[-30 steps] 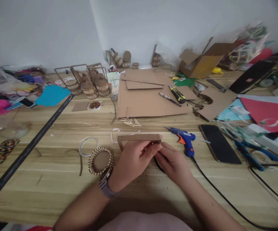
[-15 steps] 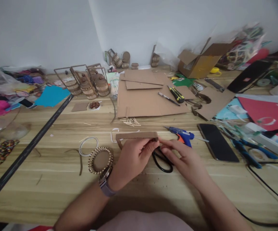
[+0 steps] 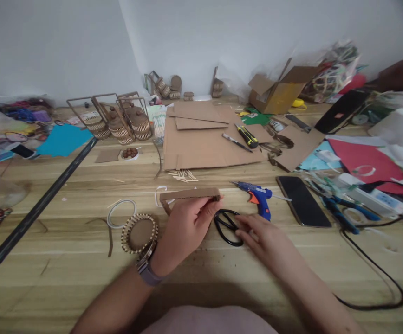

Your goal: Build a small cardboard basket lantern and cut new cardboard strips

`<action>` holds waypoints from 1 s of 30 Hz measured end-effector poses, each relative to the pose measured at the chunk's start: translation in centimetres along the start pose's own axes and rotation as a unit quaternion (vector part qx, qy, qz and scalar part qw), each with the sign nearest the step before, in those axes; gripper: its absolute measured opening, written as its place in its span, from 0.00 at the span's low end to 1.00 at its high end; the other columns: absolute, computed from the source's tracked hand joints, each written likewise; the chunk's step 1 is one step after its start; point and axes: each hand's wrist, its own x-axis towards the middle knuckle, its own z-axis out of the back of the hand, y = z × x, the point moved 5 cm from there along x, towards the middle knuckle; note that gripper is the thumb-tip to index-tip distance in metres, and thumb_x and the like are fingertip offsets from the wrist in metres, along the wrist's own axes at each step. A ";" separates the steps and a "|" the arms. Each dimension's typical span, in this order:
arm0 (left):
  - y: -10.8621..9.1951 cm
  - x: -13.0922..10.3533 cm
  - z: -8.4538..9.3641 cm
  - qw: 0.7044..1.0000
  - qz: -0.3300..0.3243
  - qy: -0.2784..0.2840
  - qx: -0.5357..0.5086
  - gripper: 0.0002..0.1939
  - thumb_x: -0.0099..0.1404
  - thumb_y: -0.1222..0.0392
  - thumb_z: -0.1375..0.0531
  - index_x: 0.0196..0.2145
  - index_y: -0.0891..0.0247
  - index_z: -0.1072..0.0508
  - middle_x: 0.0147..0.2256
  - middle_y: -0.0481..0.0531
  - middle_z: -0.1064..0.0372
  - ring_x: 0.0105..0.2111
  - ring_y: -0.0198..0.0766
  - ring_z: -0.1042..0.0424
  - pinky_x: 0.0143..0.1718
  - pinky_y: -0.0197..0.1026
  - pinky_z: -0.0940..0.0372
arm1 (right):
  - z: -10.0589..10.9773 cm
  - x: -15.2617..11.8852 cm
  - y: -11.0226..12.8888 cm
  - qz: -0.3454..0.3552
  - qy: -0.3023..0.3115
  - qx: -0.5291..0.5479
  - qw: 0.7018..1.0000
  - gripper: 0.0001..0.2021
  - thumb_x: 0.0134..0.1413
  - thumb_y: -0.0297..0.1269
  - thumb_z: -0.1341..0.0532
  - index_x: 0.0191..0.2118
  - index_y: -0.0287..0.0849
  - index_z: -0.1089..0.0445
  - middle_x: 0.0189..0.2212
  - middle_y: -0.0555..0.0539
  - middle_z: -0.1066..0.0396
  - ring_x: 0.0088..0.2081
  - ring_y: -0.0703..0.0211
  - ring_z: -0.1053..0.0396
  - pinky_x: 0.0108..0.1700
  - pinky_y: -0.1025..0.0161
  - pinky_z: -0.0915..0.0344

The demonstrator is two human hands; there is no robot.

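My left hand (image 3: 189, 225) is closed on a bent strip of brown cardboard (image 3: 187, 195), pinching its right end between thumb and fingers. The strip's other end folds down at a corner. On the table just right of that hand lie black scissors (image 3: 230, 242) with their loop handles showing; their blades are hidden. My right hand (image 3: 266, 241) is at the scissors' right side, fingers half bent and apart, with nothing visible in them. I cannot tell whether the fingertips touch the handles. Beside my left wrist sits a small round basket (image 3: 140, 233) with a cardboard base and a striped rim.
A blue glue gun (image 3: 262, 199) and a phone (image 3: 303, 202) lie to the right, near pliers (image 3: 341, 215) and a power strip (image 3: 368, 195). Ahead are cardboard sheets (image 3: 201, 153) with a cutter (image 3: 246, 135). Finished lidded baskets (image 3: 140, 123) stand at the back left; a white ring (image 3: 108, 215) lies left.
My right hand has left the strip's end and moved down and back toward the scissors' handles. My left hand keeps hold of the strip. The view has shifted slightly right.
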 end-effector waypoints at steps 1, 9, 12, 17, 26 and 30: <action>0.0 0.0 0.0 1.000 0.000 -0.002 0.002 0.12 0.72 0.57 0.45 0.42 0.62 0.22 0.40 0.50 0.20 0.40 0.37 0.23 0.44 0.35 0.32 | -0.8 0.2 0.2 -0.005 0.017 -0.019 1.000 0.15 0.58 0.33 0.41 0.51 0.39 0.29 0.43 0.39 0.24 0.44 0.48 0.26 0.45 0.54 0.30; 0.1 0.2 0.0 1.000 -0.005 -0.009 0.005 0.12 0.72 0.56 0.45 0.42 0.61 0.23 0.39 0.49 0.20 0.39 0.38 0.22 0.41 0.36 0.32 | -3.0 1.5 -0.3 -0.053 0.072 -0.033 0.995 0.18 0.52 0.26 0.45 0.50 0.39 0.33 0.39 0.39 0.25 0.37 0.51 0.26 0.37 0.60 0.34; 0.1 0.2 0.0 1.000 -0.005 -0.012 0.004 0.12 0.72 0.56 0.45 0.41 0.61 0.23 0.39 0.50 0.20 0.39 0.37 0.22 0.41 0.35 0.32 | -1.9 0.4 -0.8 -0.077 0.085 0.062 0.991 0.22 0.54 0.32 0.45 0.56 0.39 0.39 0.31 0.47 0.28 0.31 0.55 0.29 0.32 0.63 0.36; 0.1 0.1 0.1 0.999 -0.008 -0.018 0.027 0.12 0.72 0.55 0.45 0.41 0.61 0.23 0.39 0.50 0.20 0.40 0.38 0.22 0.41 0.35 0.32 | -1.1 -2.9 0.5 -0.163 0.130 0.467 0.859 0.31 0.58 0.52 0.39 0.63 0.45 0.45 0.29 0.53 0.38 0.27 0.61 0.38 0.30 0.62 0.38; -0.3 0.2 0.0 0.999 -0.002 -0.024 0.023 0.11 0.71 0.58 0.43 0.41 0.63 0.22 0.39 0.51 0.20 0.41 0.37 0.22 0.43 0.34 0.33 | -3.4 -4.3 6.0 -0.097 0.169 0.731 0.654 0.34 0.50 0.72 0.49 0.44 0.44 0.33 0.21 0.58 0.48 0.21 0.69 0.53 0.28 0.67 0.36; -0.3 0.2 0.0 0.999 -0.005 -0.028 0.034 0.11 0.71 0.57 0.44 0.41 0.64 0.22 0.38 0.51 0.20 0.39 0.37 0.23 0.41 0.35 0.33 | -3.8 -4.3 6.6 -0.146 0.164 0.738 0.638 0.33 0.50 0.72 0.48 0.40 0.43 0.34 0.20 0.59 0.47 0.19 0.71 0.54 0.26 0.68 0.37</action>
